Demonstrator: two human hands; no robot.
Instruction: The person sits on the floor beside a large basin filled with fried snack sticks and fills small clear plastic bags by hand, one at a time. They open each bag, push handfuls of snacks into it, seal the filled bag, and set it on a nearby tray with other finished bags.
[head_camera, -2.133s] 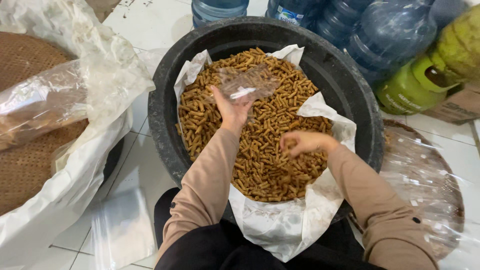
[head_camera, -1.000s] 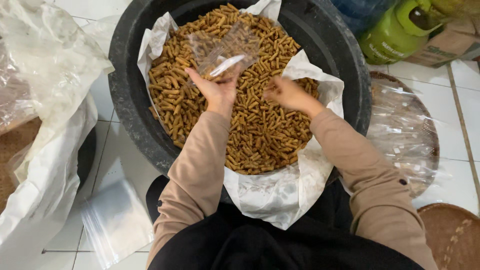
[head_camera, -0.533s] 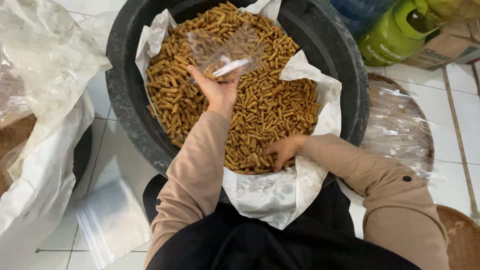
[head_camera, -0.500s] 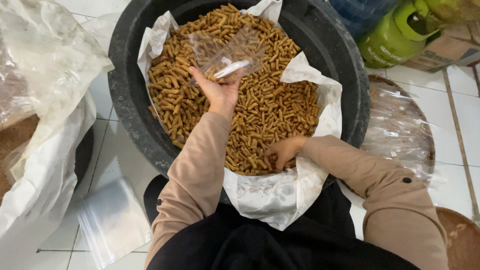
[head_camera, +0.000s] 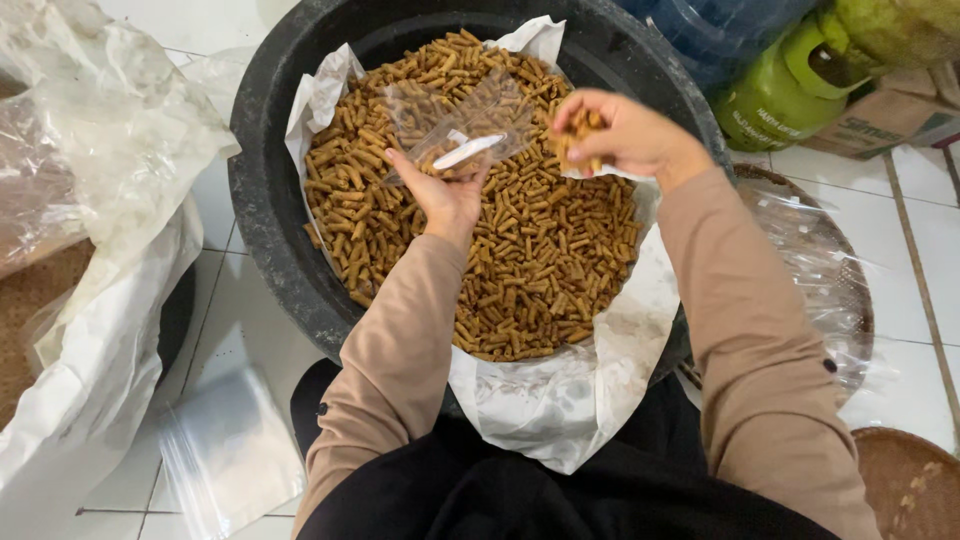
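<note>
Brown snack sticks (head_camera: 520, 250) fill the plastic-lined black tub (head_camera: 270, 240) in front of me, heaped across its middle. My left hand (head_camera: 445, 195) is closed on the lower edge of a small clear bag (head_camera: 455, 120), holding it tilted over the far side of the tub with its mouth toward my right. My right hand (head_camera: 610, 130) is cupped tight around a fistful of sticks, just beside the bag's opening near the tub's far right rim. To do this well, I judge the bag's mouth should gape wide and sit under my fist, above the heap so strays fall back in. A stack of empty clear bags (head_camera: 225, 450) lies on the tiled floor (head_camera: 240, 320) beside the tub's near left edge.
</note>
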